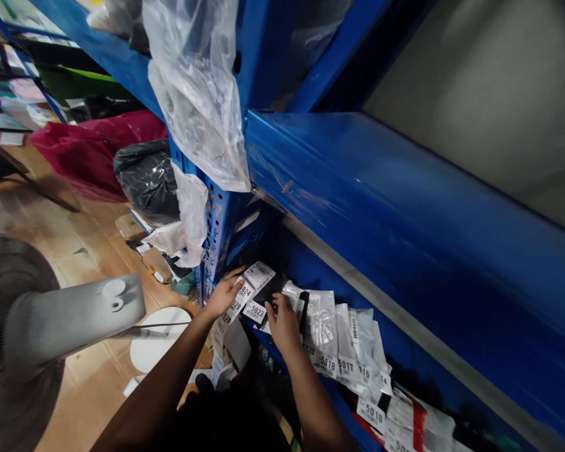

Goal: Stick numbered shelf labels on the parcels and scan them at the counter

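"What are we logging first?"

"The blue metal shelving rack. Its wide beam is overhanging the ledge where the goods are lying, so we are judging that reach from above is being limited."

"And what else is crowding us?"

"A round grey fan with a pale arm is filling the lower left, taking up floor beside the person. Beyond it, a dark red bag is slumping, with a shiny black plastic bag just beside it. Cloudy clear plastic sheeting is hanging down the rack's upright, above the hands; we are rating it the likeliest nuisance."

"The goods themselves?"

"Flat silvery plastic packets are overlapping in a row under the beam, numbers facing outward and descending rightward: 5018, 5017, down to 5010. The fanning is probably keeping each number readable."

"Hands?"

"The left hand is pinching a white run of numbered labels between thumb and fingers, likely keeping the figures turned up. One strip or several pieces, we are not making out. The right hand is curling its fingers beside a flat black packet; whether they are gripping anything, we are unable to say."

"Smallest item?"

"The white rectangular label marked 5023, lying between both hands."
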Motion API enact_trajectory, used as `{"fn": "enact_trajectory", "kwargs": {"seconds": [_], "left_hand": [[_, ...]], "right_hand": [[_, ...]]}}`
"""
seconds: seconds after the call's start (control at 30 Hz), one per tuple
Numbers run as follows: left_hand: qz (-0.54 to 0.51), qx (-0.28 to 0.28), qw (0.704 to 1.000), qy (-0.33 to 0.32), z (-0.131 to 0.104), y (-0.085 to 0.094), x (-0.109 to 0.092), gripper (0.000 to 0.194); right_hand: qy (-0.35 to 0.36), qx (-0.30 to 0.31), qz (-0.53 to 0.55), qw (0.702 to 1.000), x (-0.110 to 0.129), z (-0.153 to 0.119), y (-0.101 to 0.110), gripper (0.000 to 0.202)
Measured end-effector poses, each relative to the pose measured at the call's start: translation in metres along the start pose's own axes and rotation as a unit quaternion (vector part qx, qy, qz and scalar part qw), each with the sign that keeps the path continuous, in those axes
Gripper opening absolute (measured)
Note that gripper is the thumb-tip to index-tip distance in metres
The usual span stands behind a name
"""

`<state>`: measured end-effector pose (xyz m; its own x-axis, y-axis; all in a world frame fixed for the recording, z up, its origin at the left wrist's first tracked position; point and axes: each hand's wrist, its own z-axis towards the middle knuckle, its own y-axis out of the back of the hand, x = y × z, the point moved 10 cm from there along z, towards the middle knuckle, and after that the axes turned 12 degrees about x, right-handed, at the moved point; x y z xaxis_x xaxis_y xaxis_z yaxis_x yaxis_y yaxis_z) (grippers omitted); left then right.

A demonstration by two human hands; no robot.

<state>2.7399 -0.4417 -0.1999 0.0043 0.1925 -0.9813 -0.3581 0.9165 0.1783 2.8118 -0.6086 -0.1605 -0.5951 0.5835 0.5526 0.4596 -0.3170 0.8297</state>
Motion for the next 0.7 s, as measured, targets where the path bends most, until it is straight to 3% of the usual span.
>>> {"fn": "enact_trajectory", "kwargs": {"seconds": [0.23,0.37,0.5,0.6,0.7], "left_hand": [[-0.066,-0.005,0.998,0.014,0.003,-0.012,0.009,0.048],[-0.119,-0.012,0.992,0.038,0.007,-0.048,0.02,0.048],[-0.146,-0.043,0.987,0.047,0.01,-0.079,0.024,0.045],[-0.152,-0.059,0.986,0.045,0.008,-0.082,0.025,0.039],[-0.147,-0.085,0.985,0.037,-0.002,-0.069,0.026,0.034]], "right_hand": [[0.01,-0.048,0.005,0.999,0.003,-0.007,0.007,0.029],[0.018,-0.15,0.026,0.988,-0.004,-0.025,0.035,0.031],[0.019,-0.169,0.012,0.985,-0.008,-0.033,0.053,0.04],[0.004,-0.162,0.023,0.987,-0.007,-0.035,0.06,0.047],[-0.001,-0.2,0.031,0.979,0.0,-0.051,0.067,0.052]]}}
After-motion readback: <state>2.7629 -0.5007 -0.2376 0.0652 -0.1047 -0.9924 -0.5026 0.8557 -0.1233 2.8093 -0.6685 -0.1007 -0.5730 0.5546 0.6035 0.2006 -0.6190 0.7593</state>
